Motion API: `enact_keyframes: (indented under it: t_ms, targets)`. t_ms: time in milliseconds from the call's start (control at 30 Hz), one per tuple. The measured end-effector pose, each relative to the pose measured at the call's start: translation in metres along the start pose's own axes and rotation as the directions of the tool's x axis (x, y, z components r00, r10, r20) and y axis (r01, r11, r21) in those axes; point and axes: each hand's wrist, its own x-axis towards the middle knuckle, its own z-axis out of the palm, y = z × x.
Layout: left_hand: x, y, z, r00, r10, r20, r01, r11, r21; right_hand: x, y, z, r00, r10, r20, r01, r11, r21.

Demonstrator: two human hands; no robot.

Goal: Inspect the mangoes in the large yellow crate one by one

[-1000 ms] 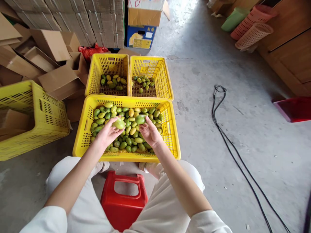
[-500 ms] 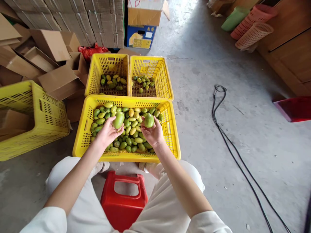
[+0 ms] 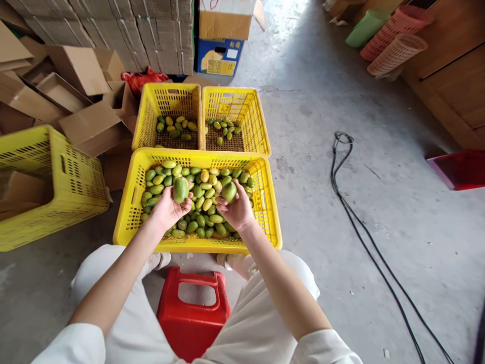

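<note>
Both my hands are raised over a large yellow crate [image 3: 199, 244] filled with green and yellowish oval fruit [image 3: 207, 205]. My left hand [image 3: 169, 207] is closed around a green oval fruit [image 3: 181, 190], held upright between thumb and fingers. In my right hand [image 3: 239, 210] is another green oval fruit [image 3: 229, 192], with the fingers curled around it. The kind of fruit is hard to name for certain; they look like small green mangoes. Behind the large crate, a left yellow crate [image 3: 141, 119] and a right yellow crate [image 3: 261, 124] each hold several fruits.
A red plastic stool [image 3: 193, 323] stands between my legs. At left are a yellow-green crate [image 3: 78, 177] and a heap of cardboard boxes [image 3: 91, 126]. A black cable [image 3: 352, 217] lies on the floor at right. Plastic baskets [image 3: 397, 53] lie at the back right.
Both fruits have been turned in my hands and show different sides. The left fruit has shifted slightly left, and my right fingers have changed position around theirs.
</note>
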Motion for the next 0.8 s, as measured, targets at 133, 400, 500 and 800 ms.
enact_keyframes:
  t_ms: [133, 400, 500, 800]
  targets:
    - [-0.001, 0.002, -0.003, 0.997, 0.034, 0.073, -0.033, 0.999, -0.004, -0.003, -0.002, 0.004, 0.999, -0.034, 0.035, 0.034, 0.999, -0.003]
    - [0.007, -0.005, -0.008, 0.984, 0.143, 0.105, -0.145, 0.989, 0.011, -0.001, 0.006, 0.004, 0.986, -0.167, -0.026, 0.166, 0.985, -0.036]
    - [0.009, -0.009, -0.013, 0.976, 0.187, 0.109, -0.19, 0.982, 0.021, 0.002, 0.01, 0.002, 0.981, -0.194, -0.026, 0.193, 0.98, -0.053]
    - [0.007, -0.009, -0.011, 0.966, 0.241, 0.099, -0.242, 0.97, -0.004, -0.001, 0.005, 0.004, 0.979, -0.204, -0.005, 0.204, 0.979, 0.004]
